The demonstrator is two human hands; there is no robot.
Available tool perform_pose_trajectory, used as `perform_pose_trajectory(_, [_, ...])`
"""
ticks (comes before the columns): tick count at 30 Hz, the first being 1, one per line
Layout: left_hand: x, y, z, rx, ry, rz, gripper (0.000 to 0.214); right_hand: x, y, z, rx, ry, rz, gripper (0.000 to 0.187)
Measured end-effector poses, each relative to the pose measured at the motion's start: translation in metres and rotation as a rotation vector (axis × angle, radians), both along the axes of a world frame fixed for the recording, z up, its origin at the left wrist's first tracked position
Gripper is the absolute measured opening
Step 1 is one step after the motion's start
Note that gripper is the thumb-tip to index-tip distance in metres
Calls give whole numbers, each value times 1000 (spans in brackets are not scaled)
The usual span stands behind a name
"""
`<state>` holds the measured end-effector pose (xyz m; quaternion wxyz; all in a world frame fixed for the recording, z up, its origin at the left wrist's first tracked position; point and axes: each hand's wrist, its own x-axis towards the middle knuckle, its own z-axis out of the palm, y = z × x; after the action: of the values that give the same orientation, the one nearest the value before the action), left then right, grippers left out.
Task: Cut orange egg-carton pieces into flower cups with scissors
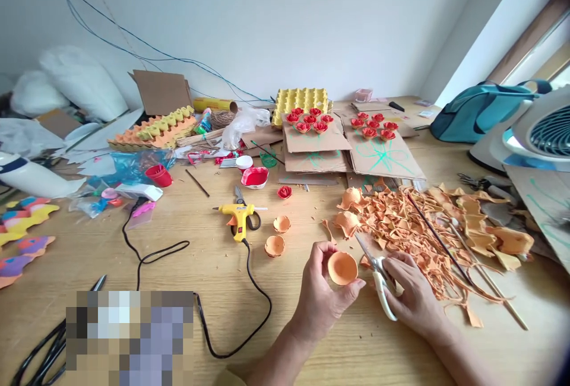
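Note:
Between the thumb and fingers of my left hand (324,291) is a round orange egg-carton cup (342,268), its hollow side turned up toward me. My right hand (412,294) grips white-handled scissors (382,291), their blades pointing up and left, apart from the cup. Just beyond the blades lie two more orange cups (347,224), beside a heap of orange carton scraps (396,220). Left of my left hand, two orange cups with cut petal edges (275,246) rest on the table, near a small red flower (284,192).
A yellow glue gun (240,220) lies mid-table with its black cord (262,326) looping toward me. Behind it stands a dish of red paint (255,177). Red flowers (369,132) sit on cardboard sheets (383,160) at the back. A fan (543,125) stands at right.

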<state>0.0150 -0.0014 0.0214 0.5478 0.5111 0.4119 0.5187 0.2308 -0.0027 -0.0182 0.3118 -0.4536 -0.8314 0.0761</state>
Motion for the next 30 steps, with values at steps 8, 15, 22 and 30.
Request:
perform_pose_trajectory(8, [1, 2, -18, -175, -155, -140, 48, 1, 6, 2, -31, 56, -69, 18])
perform_pose_trajectory(15, [-3, 0, -25, -137, -31, -171, 46, -1, 6, 5, -48, 94, -130, 26])
perform_pose_trajectory(22, [12, 0, -9, -20, 289, 35, 34, -12, -6, 17, -115, 143, -68, 25])
perform_pose_trajectory(30, [22, -2, -4, -41, 324, -38, 37, -17, 7, 62, -231, 160, -52, 30])
